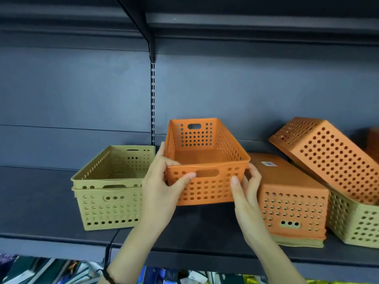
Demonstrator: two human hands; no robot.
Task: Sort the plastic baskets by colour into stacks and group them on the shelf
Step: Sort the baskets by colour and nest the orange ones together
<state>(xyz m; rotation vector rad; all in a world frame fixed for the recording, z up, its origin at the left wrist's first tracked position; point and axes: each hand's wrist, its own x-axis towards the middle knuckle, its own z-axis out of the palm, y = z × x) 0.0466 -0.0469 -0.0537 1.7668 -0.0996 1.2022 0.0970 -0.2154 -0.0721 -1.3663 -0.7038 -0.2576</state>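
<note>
Orange basket (205, 160) is held upright just above the shelf (205, 232), between the green stack (110, 193) and an upturned orange basket (287, 197). Left hand (162, 187) grasps the near rim at its left corner; right hand (246, 185) clasps the near right corner. Judged light, stiff moulded plastic, perforated walls, rectangular with a slot handle: rim corners offer secure purchase. A further orange basket (328, 156) lies tilted on a green one (356, 222) at right.

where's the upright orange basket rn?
Head view, centre: the upright orange basket is held by the left hand and right hand, between the green stack and the upside-down orange basket.
</note>
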